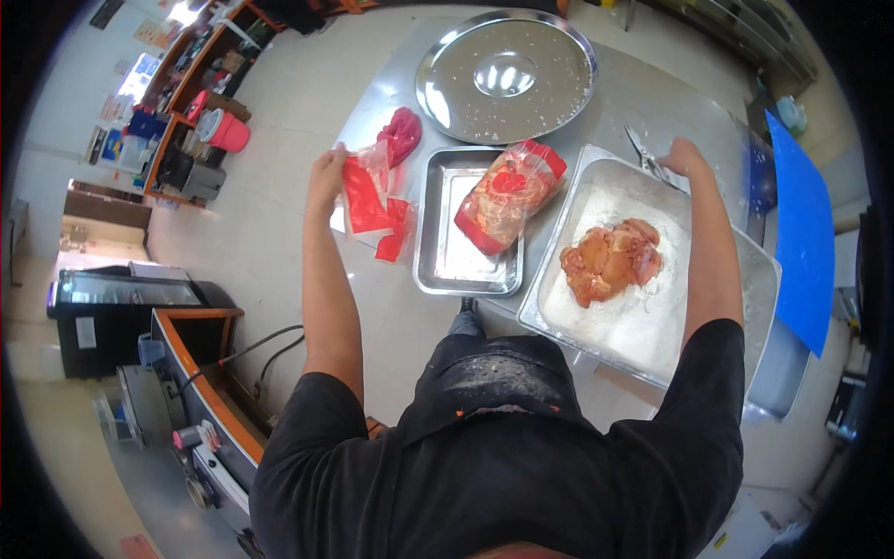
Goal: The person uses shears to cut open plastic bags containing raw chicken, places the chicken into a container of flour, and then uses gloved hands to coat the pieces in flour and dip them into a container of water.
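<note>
My left hand [326,177] pinches a torn, emptied red-and-clear plastic bag [371,207], which hangs over the table's left edge. At the far right, my right hand [685,157] has its fingers curled at the handles of the scissors [639,145], whose blades point away from me. Below it, a deep metal pan [535,312] of white flour [596,326] bears a heap of raw, orange-tinted chicken pieces [610,263]. A full red-and-clear bag of marinated chicken [510,197] leans over the right side of a shallow metal tray [425,238].
A large round metal lid [507,121] sprinkled with white bits lies at the back of the steel table [643,70]. A crumpled pink-red cloth or bag [400,135] sits behind my left hand. A blue board [803,242] stands at the right.
</note>
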Demonstrator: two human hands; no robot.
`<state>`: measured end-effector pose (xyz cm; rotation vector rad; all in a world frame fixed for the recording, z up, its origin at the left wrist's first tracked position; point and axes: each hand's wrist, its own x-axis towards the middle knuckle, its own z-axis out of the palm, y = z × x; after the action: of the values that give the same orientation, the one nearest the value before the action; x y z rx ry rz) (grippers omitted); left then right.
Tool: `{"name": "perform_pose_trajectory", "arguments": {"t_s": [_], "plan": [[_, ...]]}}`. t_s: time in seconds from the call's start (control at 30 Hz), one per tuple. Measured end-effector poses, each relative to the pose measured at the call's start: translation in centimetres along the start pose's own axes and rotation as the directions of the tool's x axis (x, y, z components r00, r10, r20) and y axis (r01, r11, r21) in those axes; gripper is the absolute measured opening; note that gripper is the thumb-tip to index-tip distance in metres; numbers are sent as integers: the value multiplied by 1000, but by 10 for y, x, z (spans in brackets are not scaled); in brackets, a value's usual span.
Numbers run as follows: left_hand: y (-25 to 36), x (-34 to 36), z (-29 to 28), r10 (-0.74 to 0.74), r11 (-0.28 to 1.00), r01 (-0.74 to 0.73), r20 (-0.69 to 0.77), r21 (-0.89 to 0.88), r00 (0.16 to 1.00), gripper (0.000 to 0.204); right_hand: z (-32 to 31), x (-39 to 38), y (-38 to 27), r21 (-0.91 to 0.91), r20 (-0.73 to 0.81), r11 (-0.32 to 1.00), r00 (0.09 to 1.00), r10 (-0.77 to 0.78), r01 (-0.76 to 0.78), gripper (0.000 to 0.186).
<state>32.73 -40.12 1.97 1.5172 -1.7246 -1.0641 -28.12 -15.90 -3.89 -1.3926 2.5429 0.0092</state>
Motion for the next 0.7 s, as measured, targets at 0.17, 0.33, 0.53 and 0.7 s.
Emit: {"name": "perform_pose_trajectory", "arguments": {"t_s": [0.17,0.33,0.53,0.7], "plan": [[-88,51,-29,118,990,-125,97,60,988,43,-39,-34,-125,279,-305,881,905,-296,382,48],[-89,30,11,413,867,-380,-39,323,910,39,3,-26,-213,378,-130,892,968,-215,249,59],[-58,-13,31,644,764,-627,-131,153,753,24,39,-28,-275,164,107,983,992,65,-82,60],[-52,-71,71,44,891,220,559,-396,828,29,18,-51,-309,217,58,976,998,-8,-5,44]]}}
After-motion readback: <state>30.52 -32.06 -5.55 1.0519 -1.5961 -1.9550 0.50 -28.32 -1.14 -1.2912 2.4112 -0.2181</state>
